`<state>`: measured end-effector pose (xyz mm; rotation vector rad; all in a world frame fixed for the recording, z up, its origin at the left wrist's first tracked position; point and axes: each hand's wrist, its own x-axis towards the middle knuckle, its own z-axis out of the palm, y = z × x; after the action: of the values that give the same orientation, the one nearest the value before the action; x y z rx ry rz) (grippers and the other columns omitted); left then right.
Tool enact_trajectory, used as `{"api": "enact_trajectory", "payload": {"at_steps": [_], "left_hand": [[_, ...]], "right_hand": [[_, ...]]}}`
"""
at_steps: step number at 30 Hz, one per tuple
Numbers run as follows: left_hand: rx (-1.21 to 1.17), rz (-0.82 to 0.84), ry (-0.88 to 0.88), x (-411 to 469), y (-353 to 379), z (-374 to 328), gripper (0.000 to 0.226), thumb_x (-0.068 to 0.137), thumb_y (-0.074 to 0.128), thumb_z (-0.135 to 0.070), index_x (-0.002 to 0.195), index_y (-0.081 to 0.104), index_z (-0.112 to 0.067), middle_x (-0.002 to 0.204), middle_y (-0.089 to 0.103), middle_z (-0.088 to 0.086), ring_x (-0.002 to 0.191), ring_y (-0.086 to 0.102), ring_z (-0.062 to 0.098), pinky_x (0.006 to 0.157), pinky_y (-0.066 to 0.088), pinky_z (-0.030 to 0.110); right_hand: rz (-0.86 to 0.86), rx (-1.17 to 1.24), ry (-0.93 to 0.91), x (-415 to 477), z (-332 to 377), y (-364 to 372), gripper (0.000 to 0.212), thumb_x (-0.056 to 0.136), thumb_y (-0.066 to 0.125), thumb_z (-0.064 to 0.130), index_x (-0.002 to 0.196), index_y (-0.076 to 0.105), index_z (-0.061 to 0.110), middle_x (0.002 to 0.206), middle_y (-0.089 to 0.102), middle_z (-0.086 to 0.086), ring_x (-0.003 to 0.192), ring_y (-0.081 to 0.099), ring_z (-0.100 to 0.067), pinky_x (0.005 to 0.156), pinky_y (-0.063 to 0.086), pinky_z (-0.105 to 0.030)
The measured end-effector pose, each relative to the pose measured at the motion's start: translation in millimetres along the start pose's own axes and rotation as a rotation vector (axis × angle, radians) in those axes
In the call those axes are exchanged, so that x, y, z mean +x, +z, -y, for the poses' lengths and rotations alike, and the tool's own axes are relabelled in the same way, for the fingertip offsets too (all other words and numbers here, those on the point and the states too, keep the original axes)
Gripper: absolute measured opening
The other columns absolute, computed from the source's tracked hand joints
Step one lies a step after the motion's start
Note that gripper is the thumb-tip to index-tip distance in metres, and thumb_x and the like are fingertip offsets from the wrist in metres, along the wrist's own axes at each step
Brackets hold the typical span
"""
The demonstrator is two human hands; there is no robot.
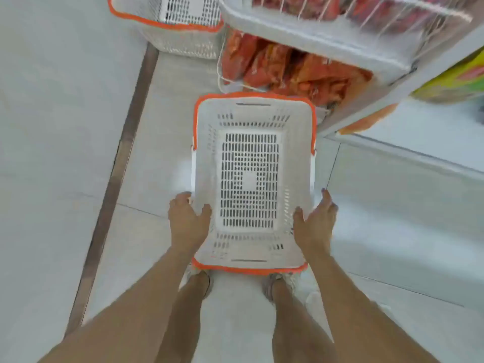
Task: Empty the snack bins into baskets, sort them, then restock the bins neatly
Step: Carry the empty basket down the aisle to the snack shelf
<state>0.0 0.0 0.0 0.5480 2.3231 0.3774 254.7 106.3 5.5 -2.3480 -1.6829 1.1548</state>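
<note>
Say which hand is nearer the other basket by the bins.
Left. The left hand, on the held basket, lies in line with the other basket; the right hand holds the opposite wall, farther across.

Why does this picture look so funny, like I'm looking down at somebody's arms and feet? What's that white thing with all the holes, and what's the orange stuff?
There is no machine here, just a person. The camera sits on the person's head and looks down, so you see what they see: their own arms, legs and shoes. The left hand and the right hand each grip one side of a white basket with an orange rim, thumbs inside. Nothing is in it, so you can see its slotted bottom. A second basket like it stands on the floor farther away, at the top left. To the right are wire bins stuffed with orange snack packets. The picture is a bit blurry, so the print on the packets can't be read.
</note>
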Motion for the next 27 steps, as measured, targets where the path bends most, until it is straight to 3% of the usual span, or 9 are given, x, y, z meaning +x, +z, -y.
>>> {"api": "enact_trajectory", "payload": {"at_steps": [2, 3, 6, 9, 12, 15, 20, 23, 27], "left_hand": [[-0.001, -0.036, -0.020, 20.2, 20.1, 2.4, 0.074, 0.091, 0.075, -0.032, 0.150, 0.041, -0.001, 0.142, 0.052, 0.017, 0.129, 0.051, 0.037, 0.113, 0.040, 0.055], [-0.039, -0.025, -0.040, 28.7, 28.0, 0.2, 0.073, 0.092, 0.073, -0.032, 0.150, 0.040, -0.002, 0.141, 0.053, 0.016, 0.127, 0.053, 0.036, 0.110, 0.043, 0.053], [-0.125, -0.021, -0.137, 50.2, 42.4, -3.7, 0.046, 0.098, 0.066, -0.026, 0.136, 0.047, -0.007, 0.116, 0.061, 0.007, 0.097, 0.060, 0.027, 0.082, 0.051, 0.039], [-0.020, -0.060, -0.169, 66.7, 39.7, -3.0, 0.023, 0.102, 0.056, -0.021, 0.121, 0.051, -0.008, 0.098, 0.060, 0.005, 0.080, 0.061, 0.026, 0.069, 0.053, 0.040], [0.053, 0.019, -0.122, 68.9, 24.2, -0.9, 0.016, 0.101, 0.056, -0.020, 0.110, 0.049, -0.009, 0.099, 0.062, 0.011, 0.085, 0.064, 0.033, 0.076, 0.059, 0.051], [0.111, 0.031, -0.044, 41.2, -3.7, -10.6, 0.014, 0.102, 0.055, -0.020, 0.109, 0.049, -0.009, 0.101, 0.062, 0.010, 0.088, 0.064, 0.033, 0.078, 0.058, 0.050], [0.173, 0.031, 0.013, -35.4, -80.5, -49.9, 0.022, 0.103, 0.054, -0.027, 0.115, 0.053, -0.007, 0.101, 0.062, 0.007, 0.087, 0.063, 0.029, 0.076, 0.058, 0.050], [0.172, 0.068, 0.068, -86.0, -140.0, -88.0, 0.020, 0.101, 0.054, -0.029, 0.101, 0.055, -0.010, 0.088, 0.062, 0.006, 0.074, 0.063, 0.026, 0.064, 0.058, 0.046], [0.187, 0.128, 0.243, -169.5, -212.8, -161.2, 0.018, 0.097, 0.059, -0.026, 0.085, 0.053, -0.015, 0.075, 0.063, 0.004, 0.062, 0.061, 0.022, 0.051, 0.046, 0.033]], "right_hand": [[-0.035, 0.084, 0.056, 25.8, -2.7, 23.0, 0.078, 0.099, 0.064, 0.029, 0.162, 0.020, 0.017, 0.157, 0.035, -0.013, 0.141, 0.042, -0.036, 0.116, 0.039, -0.050], [-0.031, 0.106, 0.095, 37.9, -2.3, 32.2, 0.074, 0.101, 0.061, 0.032, 0.162, 0.022, 0.019, 0.156, 0.040, -0.011, 0.138, 0.047, -0.033, 0.113, 0.042, -0.049], [-0.076, 0.020, 0.188, 62.3, -3.2, 47.3, 0.048, 0.102, 0.056, 0.035, 0.146, 0.042, 0.020, 0.133, 0.062, -0.008, 0.118, 0.062, -0.033, 0.094, 0.055, -0.049], [-0.062, -0.024, 0.186, 76.8, -13.8, 40.8, 0.027, 0.099, 0.060, 0.033, 0.118, 0.054, 0.015, 0.105, 0.070, -0.009, 0.092, 0.068, -0.034, 0.077, 0.060, -0.044], [-0.032, 0.025, 0.144, 70.0, -16.8, 30.9, 0.021, 0.098, 0.060, 0.031, 0.110, 0.052, 0.016, 0.096, 0.067, -0.007, 0.084, 0.067, -0.032, 0.073, 0.060, -0.045], [-0.110, 0.037, 0.183, 35.0, -11.2, 11.7, 0.018, 0.097, 0.059, 0.031, 0.109, 0.052, 0.019, 0.095, 0.066, -0.003, 0.084, 0.066, -0.030, 0.071, 0.059, -0.044], [-0.124, 0.091, 0.250, -61.4, 3.5, -52.9, 0.028, 0.101, 0.059, 0.029, 0.118, 0.055, 0.007, 0.103, 0.062, -0.005, 0.089, 0.060, -0.029, 0.078, 0.054, -0.042], [-0.145, 0.150, 0.274, -125.6, 18.7, -115.6, 0.030, 0.100, 0.062, 0.026, 0.117, 0.056, 0.002, 0.099, 0.062, -0.008, 0.090, 0.062, -0.033, 0.079, 0.053, -0.042], [-0.206, 0.244, 0.350, -202.9, 36.2, -226.6, 0.020, 0.096, 0.066, 0.023, 0.104, 0.062, 0.005, 0.082, 0.064, -0.003, 0.078, 0.065, -0.032, 0.066, 0.051, -0.038]]}}
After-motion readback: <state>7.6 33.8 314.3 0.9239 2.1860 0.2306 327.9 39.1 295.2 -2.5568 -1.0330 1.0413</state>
